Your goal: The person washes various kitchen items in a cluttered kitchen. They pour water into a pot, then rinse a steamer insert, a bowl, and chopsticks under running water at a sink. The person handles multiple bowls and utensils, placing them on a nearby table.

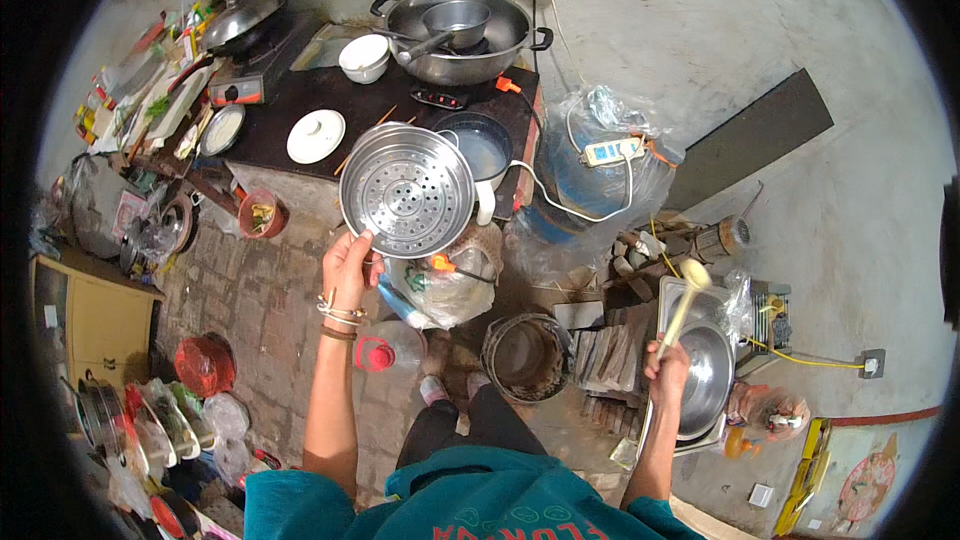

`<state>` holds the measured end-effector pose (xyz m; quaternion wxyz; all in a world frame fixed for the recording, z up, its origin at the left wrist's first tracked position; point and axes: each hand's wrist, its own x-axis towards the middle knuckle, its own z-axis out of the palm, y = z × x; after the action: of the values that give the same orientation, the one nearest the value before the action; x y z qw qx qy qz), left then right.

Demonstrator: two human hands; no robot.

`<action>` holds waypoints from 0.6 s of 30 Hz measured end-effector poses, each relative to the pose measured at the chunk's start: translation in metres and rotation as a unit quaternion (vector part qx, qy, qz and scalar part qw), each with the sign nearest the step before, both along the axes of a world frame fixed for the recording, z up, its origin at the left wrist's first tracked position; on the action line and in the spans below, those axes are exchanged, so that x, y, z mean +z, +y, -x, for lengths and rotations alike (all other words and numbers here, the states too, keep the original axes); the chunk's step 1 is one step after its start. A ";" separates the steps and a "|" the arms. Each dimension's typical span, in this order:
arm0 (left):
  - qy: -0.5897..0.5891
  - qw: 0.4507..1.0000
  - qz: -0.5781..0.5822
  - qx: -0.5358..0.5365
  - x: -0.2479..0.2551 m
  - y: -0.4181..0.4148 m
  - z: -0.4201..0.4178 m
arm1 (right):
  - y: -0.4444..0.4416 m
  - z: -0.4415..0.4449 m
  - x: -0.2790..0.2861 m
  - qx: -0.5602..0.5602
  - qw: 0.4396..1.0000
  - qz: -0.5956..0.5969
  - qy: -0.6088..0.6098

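My left hand grips the near rim of a perforated stainless steel steamer tray, its thumb over the edge. The tray hangs in the air, overlapping the front edge of the dark counter from this view. Behind it, partly covered, sits a white-handled electric pot with a dark interior and what looks like liquid inside. Off to the right, my right hand is closed around the handle of a pale yellow ladle, bowl end up. Below the ladle, a steel basin rests in the sink.
A large two-handled steel wok, a white bowl and a white lid occupy the counter. A power strip with cords lies over a plastic-covered blue barrel. On the floor stand a bucket and a plastic jug.
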<state>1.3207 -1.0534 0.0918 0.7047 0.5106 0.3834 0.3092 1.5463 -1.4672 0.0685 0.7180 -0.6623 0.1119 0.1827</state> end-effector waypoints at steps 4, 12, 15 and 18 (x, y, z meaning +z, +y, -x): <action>0.023 1.000 -0.018 0.010 -0.006 0.021 -0.013 | 0.087 -0.013 0.003 0.134 0.987 0.083 -0.010; 0.113 0.990 -0.086 0.012 0.004 0.045 -0.056 | 0.260 -0.079 -0.020 0.337 0.860 0.206 -0.324; 0.129 0.985 -0.115 0.021 0.003 0.049 -0.073 | 0.307 -0.097 -0.028 0.333 0.766 0.285 -0.471; 0.142 0.978 -0.148 0.038 0.000 0.050 -0.089 | 0.336 -0.115 -0.035 0.333 0.693 0.336 -0.544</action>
<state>1.4099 -1.0030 0.0917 0.5472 0.6332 0.4485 0.3138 1.6614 -1.1311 0.0338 0.2751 -0.8369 -0.4721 -0.0323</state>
